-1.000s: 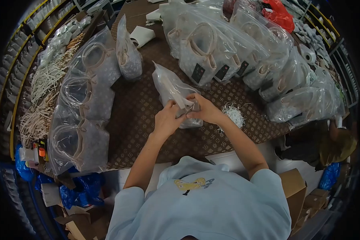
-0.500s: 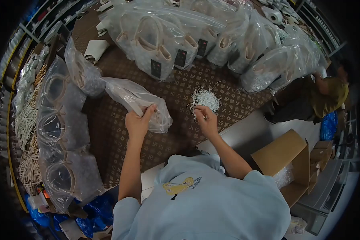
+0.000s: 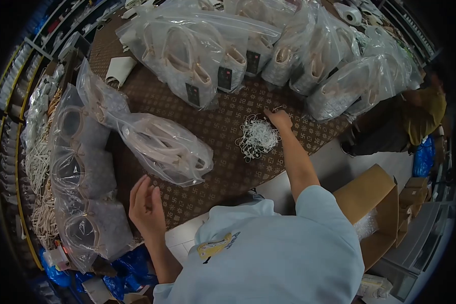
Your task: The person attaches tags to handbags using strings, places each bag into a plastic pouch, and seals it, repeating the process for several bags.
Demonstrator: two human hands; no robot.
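My left hand is raised near the table's front edge, fingers apart and holding nothing. Just beyond it, a handbag in a clear plastic bag lies on the brown patterned table. At the far right edge of a pile of thin white looped strings, my right hand has its fingers pressed together on something I cannot make out. A thin string end shows by its fingertips.
Bagged handbags with dark tags stand along the back. More bagged bags line the left side. A person is at the right, beyond an open cardboard box.
My left hand has let go of the bagged handbag and drawn back toward me; the handbag now lies flatter. My right hand has moved from the pile's near side to its far right.
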